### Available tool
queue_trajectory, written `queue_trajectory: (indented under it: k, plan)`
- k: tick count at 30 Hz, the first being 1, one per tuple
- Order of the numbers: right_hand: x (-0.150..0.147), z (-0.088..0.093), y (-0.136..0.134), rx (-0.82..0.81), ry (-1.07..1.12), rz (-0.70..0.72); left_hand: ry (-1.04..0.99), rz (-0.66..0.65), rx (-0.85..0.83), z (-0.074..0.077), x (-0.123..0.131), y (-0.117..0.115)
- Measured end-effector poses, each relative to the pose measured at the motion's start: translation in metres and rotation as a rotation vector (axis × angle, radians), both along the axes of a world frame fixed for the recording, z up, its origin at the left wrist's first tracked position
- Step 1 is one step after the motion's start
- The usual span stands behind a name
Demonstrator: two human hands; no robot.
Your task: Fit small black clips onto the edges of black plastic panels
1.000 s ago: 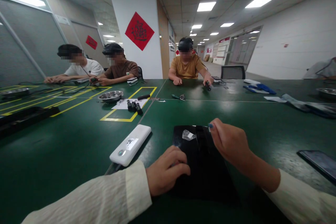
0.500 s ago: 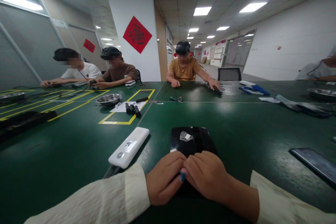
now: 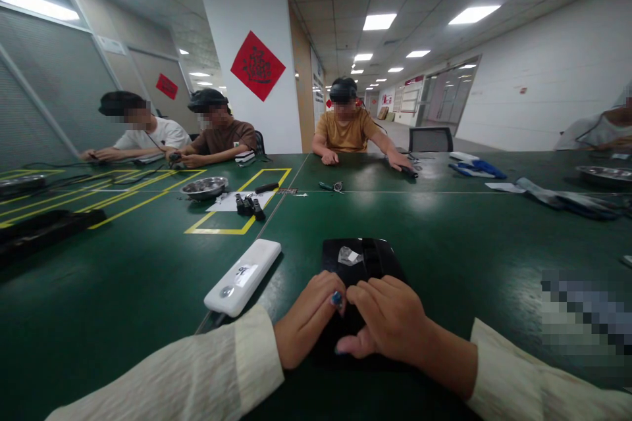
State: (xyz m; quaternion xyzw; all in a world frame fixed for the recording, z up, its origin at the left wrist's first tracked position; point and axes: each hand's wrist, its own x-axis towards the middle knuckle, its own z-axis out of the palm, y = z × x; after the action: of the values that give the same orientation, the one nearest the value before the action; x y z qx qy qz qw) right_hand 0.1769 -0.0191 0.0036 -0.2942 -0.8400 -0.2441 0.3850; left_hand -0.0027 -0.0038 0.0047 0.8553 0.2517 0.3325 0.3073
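A flat black glossy pad [image 3: 363,260] lies on the green table [image 3: 148,289] right in front of me, with a small clear crumpled piece [image 3: 348,255] on its far part. My left hand [image 3: 307,319] rests on the pad's near left side, fingers curled down. My right hand [image 3: 392,319] lies beside it on the pad's near middle, fingertips touching the left hand's fingers. Both wrists wear cream knit sleeves. Neither hand visibly holds anything.
A white oblong device [image 3: 243,276] lies left of the pad. Farther off are a metal bowl [image 3: 204,187], small black parts [image 3: 248,204] on white paper inside yellow tape, a black tray [image 3: 44,227] at left. Three people sit across; another person's arm is at far right.
My right hand came back from the pad's far edge to its near part beside my left hand. Since half a second ago the fingers have shifted slightly and my view barely moved.
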Motion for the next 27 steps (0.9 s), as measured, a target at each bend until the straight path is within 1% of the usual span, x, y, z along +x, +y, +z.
queue_trajectory:
  k: [3,5,7,9,11,12,14,16,17,18,19,21,22,24,27]
  plan:
    - [0.01,0.008,0.005,0.055,0.02,0.036,-0.046,0.086,-0.039,-0.002,0.001,0.003]
    - [0.018,0.011,0.009,0.073,0.001,0.009,-0.103,0.181,-0.095,-0.003,0.001,0.006]
    - [0.025,0.012,0.013,0.074,0.001,-0.071,-0.167,0.297,-0.173,-0.003,0.002,0.009]
    - [0.03,0.012,0.017,0.072,0.047,-0.164,-0.207,0.397,-0.252,-0.001,0.003,0.013]
    - [0.032,0.014,0.019,0.053,0.142,-0.25,-0.222,0.461,-0.326,0.001,0.003,0.015]
    - [0.032,0.017,0.021,0.013,0.199,-0.303,-0.227,0.485,-0.358,0.002,0.003,0.016]
    - [0.032,0.022,0.022,-0.147,0.284,-0.433,-0.245,0.53,-0.414,0.004,0.004,0.017]
    - [0.03,0.028,0.024,-0.37,0.297,-0.55,-0.257,0.569,-0.449,0.005,0.004,0.017]
    - [0.029,0.03,0.025,-0.491,0.289,-0.573,-0.261,0.582,-0.456,0.005,0.005,0.017]
    - [0.029,0.03,0.027,-0.613,0.291,-0.561,-0.263,0.591,-0.458,0.005,0.005,0.017]
    - [0.029,0.03,0.029,-0.738,0.309,-0.517,-0.264,0.593,-0.457,0.004,0.005,0.017]
    - [0.031,0.029,0.033,-0.984,0.382,-0.384,-0.271,0.599,-0.447,0.003,0.005,0.017]
    - [0.032,0.028,0.035,-1.079,0.422,-0.324,-0.274,0.601,-0.445,0.003,0.005,0.017]
    - [0.034,0.027,0.038,-1.189,0.471,-0.244,-0.275,0.603,-0.442,0.003,0.005,0.017]
    - [0.035,0.027,0.038,-1.208,0.464,-0.178,-0.252,0.598,-0.433,0.005,0.005,0.017]
